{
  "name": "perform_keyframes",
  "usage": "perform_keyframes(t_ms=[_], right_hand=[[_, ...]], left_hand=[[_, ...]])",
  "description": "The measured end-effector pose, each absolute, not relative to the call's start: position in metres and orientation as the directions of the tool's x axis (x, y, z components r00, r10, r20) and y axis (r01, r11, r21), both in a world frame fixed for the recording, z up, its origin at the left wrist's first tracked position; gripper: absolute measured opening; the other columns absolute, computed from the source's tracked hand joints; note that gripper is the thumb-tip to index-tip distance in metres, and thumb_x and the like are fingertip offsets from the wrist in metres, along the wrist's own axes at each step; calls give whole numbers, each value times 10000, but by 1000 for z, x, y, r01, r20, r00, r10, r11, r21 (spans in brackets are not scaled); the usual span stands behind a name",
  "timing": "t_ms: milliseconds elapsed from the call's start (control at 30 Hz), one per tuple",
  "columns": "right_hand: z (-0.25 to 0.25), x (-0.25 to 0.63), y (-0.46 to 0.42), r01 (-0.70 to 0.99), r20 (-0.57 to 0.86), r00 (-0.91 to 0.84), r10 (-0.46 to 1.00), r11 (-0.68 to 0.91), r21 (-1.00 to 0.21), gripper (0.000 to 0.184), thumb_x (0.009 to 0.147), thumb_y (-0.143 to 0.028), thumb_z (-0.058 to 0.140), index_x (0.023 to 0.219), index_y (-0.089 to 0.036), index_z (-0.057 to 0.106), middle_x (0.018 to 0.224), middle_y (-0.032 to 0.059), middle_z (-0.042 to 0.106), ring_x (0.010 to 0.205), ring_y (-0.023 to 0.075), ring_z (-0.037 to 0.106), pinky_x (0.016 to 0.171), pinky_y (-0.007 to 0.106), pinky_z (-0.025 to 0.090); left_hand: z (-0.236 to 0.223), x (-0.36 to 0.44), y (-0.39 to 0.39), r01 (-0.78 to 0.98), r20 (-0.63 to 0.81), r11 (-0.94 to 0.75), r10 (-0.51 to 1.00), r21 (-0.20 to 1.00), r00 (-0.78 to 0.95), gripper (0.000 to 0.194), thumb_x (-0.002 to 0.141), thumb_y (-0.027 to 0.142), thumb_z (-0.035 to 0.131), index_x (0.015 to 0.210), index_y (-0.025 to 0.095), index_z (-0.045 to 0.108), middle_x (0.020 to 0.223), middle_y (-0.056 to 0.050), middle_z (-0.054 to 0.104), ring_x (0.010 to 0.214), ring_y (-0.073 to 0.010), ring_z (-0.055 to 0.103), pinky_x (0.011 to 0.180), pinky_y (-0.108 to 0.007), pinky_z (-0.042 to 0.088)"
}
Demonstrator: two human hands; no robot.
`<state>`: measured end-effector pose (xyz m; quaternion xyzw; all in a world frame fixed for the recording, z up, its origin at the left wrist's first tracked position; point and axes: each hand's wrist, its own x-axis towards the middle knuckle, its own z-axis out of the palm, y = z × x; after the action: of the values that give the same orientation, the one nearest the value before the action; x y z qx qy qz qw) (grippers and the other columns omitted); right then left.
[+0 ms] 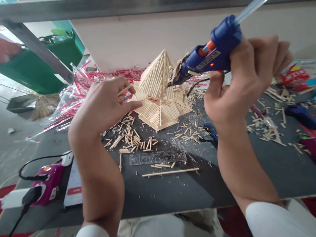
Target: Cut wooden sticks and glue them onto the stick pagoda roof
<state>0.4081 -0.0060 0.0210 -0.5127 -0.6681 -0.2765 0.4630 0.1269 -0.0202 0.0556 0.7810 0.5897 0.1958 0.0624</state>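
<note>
Model (154,80) stands between left grip (102,103), pinching 1 short stick (124,90), and right grip (240,81), clasping blue glue gun (222,40).

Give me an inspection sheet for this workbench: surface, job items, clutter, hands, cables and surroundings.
Surface: dark tabletop, strewn with stick offcuts.
Job items: stick model with a pointed roof; blue glue gun, red indicator lit, tip by the roof, contact unclear.
Clutter: clear ruler, loose long stick, plastic wrapping.
Hands: left hand holds a stick; right hand grips the glue gun.
Cables: black cables at the purple power strip.
Surroundings: green bins beyond the table, left.
</note>
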Motion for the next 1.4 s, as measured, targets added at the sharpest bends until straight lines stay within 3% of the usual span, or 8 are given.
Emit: perform_keyframes(t_ms=[300,467,567,733,967,1167,1333,1400], right_hand=[[22,409,-7,947,927,-85,364,319,-38,642,1021,-635,245,1391,-285,636,1028,116,600,998,310,540,937,514,382],[24,409,-9,917,900,-77,428,386,-105,691,1006,-703,231,1359,-289,658,1039,116,535,1078,344,515,1004,588,329],[25,407,-12,917,855,-44,516,360,-170,694,1011,-693,219,1368,-275,641,1089,128,506,1202,384,459,1068,639,272],[27,405,-16,941,811,-30,584,291,-175,664,1024,-657,214,1369,-266,625,1134,141,510,1263,395,427,1095,652,257],[26,404,-14,960,920,-101,379,281,-10,625,1010,-654,264,1304,-317,701,951,102,596,988,306,581,932,496,422],[26,404,-16,963,882,-93,462,266,-38,532,1032,-575,306,1366,-330,639,1019,107,572,1069,315,541,997,508,375],[26,404,-13,959,922,-117,370,283,8,496,1018,-545,352,1290,-319,699,941,95,591,979,299,560,922,465,410],[26,402,-14,965,913,-102,396,262,-5,463,1022,-515,360,1288,-337,694,946,87,598,978,292,566,940,464,408]], left_hand=[[52,124,-16,878,299,-332,925,344,233,286,803,414,813,955,202,696,583,50,383,589,-115,359,604,-292,295],[53,125,-19,851,262,-354,927,388,267,219,871,337,745,993,166,685,580,45,398,601,-113,352,588,-283,282],[54,126,-19,853,266,-339,932,397,247,228,834,348,783,954,182,683,567,51,381,581,-110,348,569,-279,277],[54,126,-17,850,283,-352,925,392,253,227,818,325,794,941,173,680,598,41,400,606,-114,370,560,-277,273],[56,124,-21,869,241,-292,948,400,208,297,813,413,790,984,194,685,631,18,445,658,-151,429,575,-295,271],[57,123,-22,884,207,-255,961,392,185,346,822,532,764,960,233,658,645,29,419,626,-140,380,622,-318,283],[58,124,-23,884,188,-255,963,391,195,349,827,543,749,877,241,581,643,30,403,621,-144,367,614,-328,277],[59,123,-24,891,185,-257,962,375,199,367,831,538,747,822,235,539,628,31,395,612,-141,344,608,-331,271]])
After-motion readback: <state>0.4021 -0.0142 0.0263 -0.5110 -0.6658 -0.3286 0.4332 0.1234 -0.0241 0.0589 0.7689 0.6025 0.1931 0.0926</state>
